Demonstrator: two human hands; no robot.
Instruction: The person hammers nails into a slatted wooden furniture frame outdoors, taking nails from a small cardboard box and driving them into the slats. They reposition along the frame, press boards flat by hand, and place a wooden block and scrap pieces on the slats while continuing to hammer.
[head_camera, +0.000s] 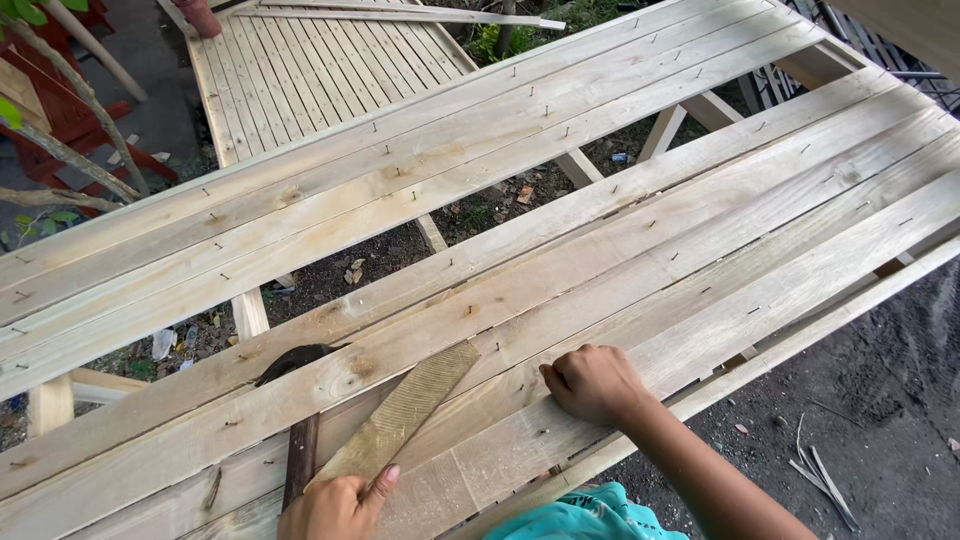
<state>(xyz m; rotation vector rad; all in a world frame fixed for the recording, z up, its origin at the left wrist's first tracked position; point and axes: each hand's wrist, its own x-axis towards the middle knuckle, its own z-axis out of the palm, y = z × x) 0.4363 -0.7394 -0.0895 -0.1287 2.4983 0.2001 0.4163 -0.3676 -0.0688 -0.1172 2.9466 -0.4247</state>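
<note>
My left hand is at the bottom edge, with its thumb pressed on a short rough-sawn wooden piece that lies slanted across the pale planks. A hammer with a dark head and brown handle lies just left of that piece. Its handle runs down to the same hand, and I cannot tell whether the hand grips it. My right hand rests knuckles-up on a plank near the front edge. Its fingers are curled shut, and nothing shows in them.
The planks form a long slatted frame with small nails standing up along the boards, and gaps that show soil and litter below. A second slatted panel lies beyond it. Branches and a red wooden object are at far left. Dark ground lies to the right.
</note>
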